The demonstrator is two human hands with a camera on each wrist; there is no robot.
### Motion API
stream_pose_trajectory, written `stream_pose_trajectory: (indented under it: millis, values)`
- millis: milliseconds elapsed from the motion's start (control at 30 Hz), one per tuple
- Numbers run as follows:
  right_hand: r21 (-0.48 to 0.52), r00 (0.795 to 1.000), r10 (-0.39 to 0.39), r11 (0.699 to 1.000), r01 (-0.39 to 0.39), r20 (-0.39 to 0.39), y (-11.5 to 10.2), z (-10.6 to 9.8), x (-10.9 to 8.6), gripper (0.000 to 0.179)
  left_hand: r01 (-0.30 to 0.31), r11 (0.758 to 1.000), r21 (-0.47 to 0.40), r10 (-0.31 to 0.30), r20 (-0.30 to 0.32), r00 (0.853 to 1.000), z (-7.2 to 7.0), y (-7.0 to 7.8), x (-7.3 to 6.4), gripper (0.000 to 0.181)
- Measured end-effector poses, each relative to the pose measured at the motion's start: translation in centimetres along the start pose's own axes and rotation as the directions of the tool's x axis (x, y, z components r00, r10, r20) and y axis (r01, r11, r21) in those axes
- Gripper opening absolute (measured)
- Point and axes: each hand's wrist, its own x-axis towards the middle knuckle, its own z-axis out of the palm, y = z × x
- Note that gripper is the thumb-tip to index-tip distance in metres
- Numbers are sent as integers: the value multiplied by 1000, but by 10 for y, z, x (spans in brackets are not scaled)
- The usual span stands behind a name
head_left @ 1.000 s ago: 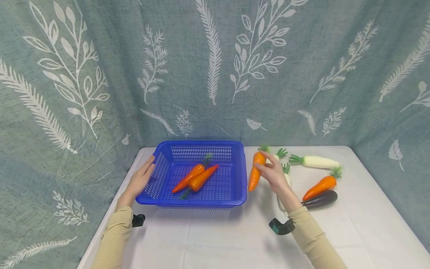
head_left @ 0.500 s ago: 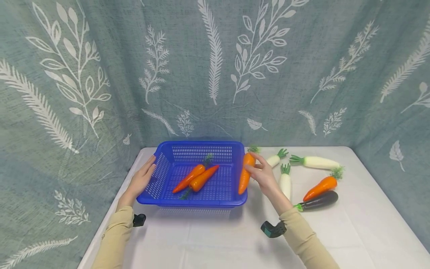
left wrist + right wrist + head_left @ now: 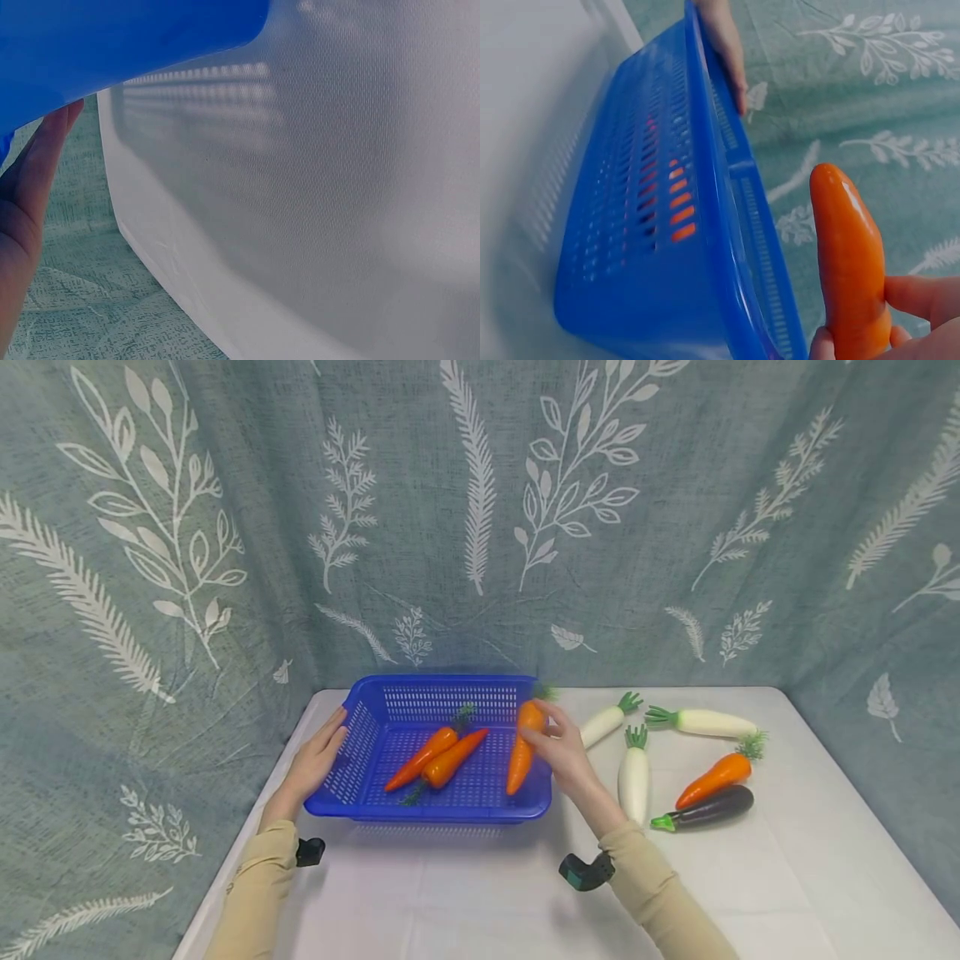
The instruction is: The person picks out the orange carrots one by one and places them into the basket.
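My right hand (image 3: 566,752) pinches an orange carrot (image 3: 522,756) near its leafy end, above the right side of the blue basket (image 3: 450,814). In the right wrist view the carrot (image 3: 847,262) points up beside the basket's rim, with thumb and fingers on either side of it. Straight fingers of my left hand (image 3: 315,762) lie along the basket's left rim. The left wrist view shows those fingertips (image 3: 73,112) right at the rim's underside. Inside the basket, two carrots, one (image 3: 422,758) beside the other (image 3: 454,757), lie together on the slatted floor.
Right of the basket lie three white radishes, one nearest it (image 3: 602,725), one in the middle (image 3: 634,777) and one farther back (image 3: 715,722). Another carrot (image 3: 715,779) rests against a dark eggplant (image 3: 712,807). A patterned curtain (image 3: 480,527) hangs behind the white table (image 3: 450,902).
My right hand has carried the carrot leftward, from beside the basket to over its right side. The left hand and the basket have stayed put.
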Motion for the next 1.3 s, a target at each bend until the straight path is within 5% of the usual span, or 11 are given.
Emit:
stream_pose_trajectory:
  millis: [400, 1300]
  values:
    - [-40, 997, -74, 996, 74, 0, 10, 31, 0, 51, 6, 1000, 2, -6, 11, 1000, 0, -1, 0, 55]
    - [-104, 994, -21, 995, 10, -108, 39, 68, 7, 49, 1, 1000, -4, -1, 12, 1000, 0, -4, 2, 56]
